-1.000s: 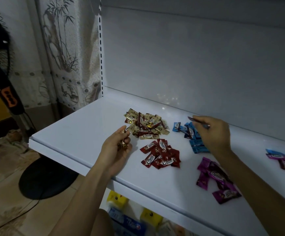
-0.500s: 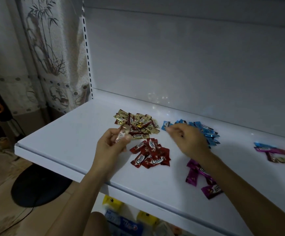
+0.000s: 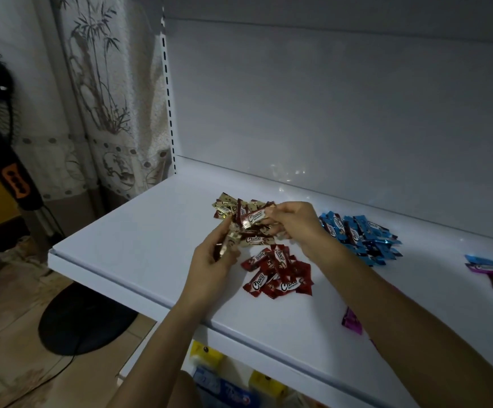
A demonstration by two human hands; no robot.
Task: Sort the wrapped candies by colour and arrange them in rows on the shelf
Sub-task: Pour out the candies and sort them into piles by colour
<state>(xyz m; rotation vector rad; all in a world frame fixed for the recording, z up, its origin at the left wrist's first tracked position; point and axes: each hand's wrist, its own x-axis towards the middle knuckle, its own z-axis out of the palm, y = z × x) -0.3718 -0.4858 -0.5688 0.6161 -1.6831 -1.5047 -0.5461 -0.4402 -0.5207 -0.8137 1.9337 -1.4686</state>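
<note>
Candies point(image 3: 254, 217) pinched in right hand point(image 3: 296, 223), left hand point(image 3: 211, 262) below

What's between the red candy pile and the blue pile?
Head view: only the person's right forearm crosses between red candy pile and blue pile, over bare white shelf. No candies there.

Dim, bluish light overall — the white shelf point(image 3: 151, 245) is brightest, with small glints on its rear surface. Corners darken and verticals bow from wide-angle distortion. Candy wrappers stay legible — mild softness.
</note>
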